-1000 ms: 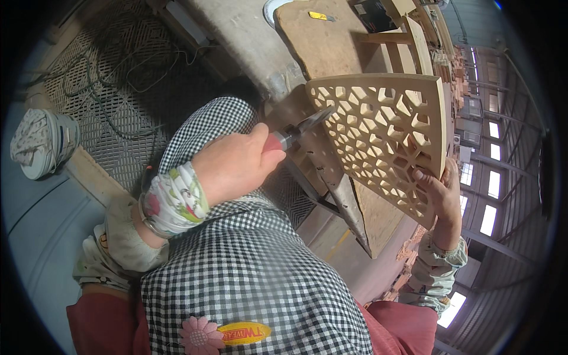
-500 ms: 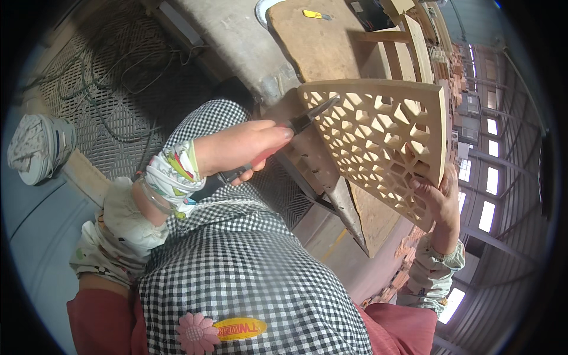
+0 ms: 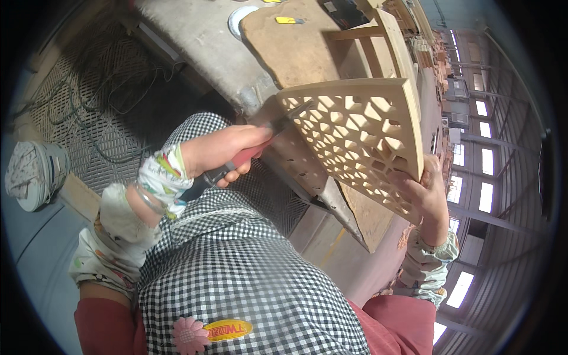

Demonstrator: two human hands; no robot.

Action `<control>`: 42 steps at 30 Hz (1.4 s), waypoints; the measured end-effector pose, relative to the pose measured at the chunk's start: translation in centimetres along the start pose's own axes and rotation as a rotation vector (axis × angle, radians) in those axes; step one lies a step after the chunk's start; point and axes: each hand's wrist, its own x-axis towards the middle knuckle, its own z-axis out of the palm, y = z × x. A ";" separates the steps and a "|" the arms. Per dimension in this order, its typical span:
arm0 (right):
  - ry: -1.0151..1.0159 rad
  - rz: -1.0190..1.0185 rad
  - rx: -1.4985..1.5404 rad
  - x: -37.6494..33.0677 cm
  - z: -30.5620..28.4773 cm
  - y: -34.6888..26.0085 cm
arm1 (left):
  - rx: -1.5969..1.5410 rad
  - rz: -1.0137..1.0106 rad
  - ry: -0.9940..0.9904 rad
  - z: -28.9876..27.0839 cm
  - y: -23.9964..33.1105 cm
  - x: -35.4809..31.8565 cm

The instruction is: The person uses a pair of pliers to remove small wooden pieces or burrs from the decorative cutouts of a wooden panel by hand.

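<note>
My left hand (image 3: 222, 148) is closed around a knife (image 3: 244, 156) with a red and black handle. Its narrow, pointed blade reaches the upper left part of a pale wooden panel (image 3: 349, 86), over the small cut-out holes. Angular openings fill the panel like a lattice, with larger ones toward the upper right and a plain rim along the top. It stands tilted on the workbench's near edge. My right hand (image 3: 421, 192) grips its lower right edge, thumb on the lattice face and the other fingers mostly hidden behind.
On the workbench (image 3: 201, 35) lies a brown board (image 3: 284, 50) with a yellow utility knife (image 3: 288, 20) on it. A wooden frame (image 3: 387, 44) stands behind the panel. At the left are a white bucket (image 3: 36, 177) and cables over a grated floor mat (image 3: 89, 94).
The whole view has shifted, so bench, panel and both hands appear farther left. The knife blade stays at the panel's upper left, and both hands keep their grips.
</note>
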 end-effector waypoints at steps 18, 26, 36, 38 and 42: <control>1.114 -0.087 -0.229 -6.7 8.4 7.0 | 0.492 0.118 0.246 4.9 -8.0 -5.6; 1.191 0.089 -0.177 -6.3 9.9 7.3 | 0.560 0.200 0.186 8.9 -6.0 -3.5; 1.229 0.077 -0.481 -6.7 10.2 8.3 | 0.179 0.025 -0.065 11.8 -4.6 1.3; 1.242 0.064 -0.422 -6.6 10.5 8.1 | 0.243 0.043 -0.049 12.9 -4.8 1.7; 1.236 0.066 -0.508 -6.5 10.4 7.6 | 0.325 0.078 -0.007 13.7 -4.9 2.1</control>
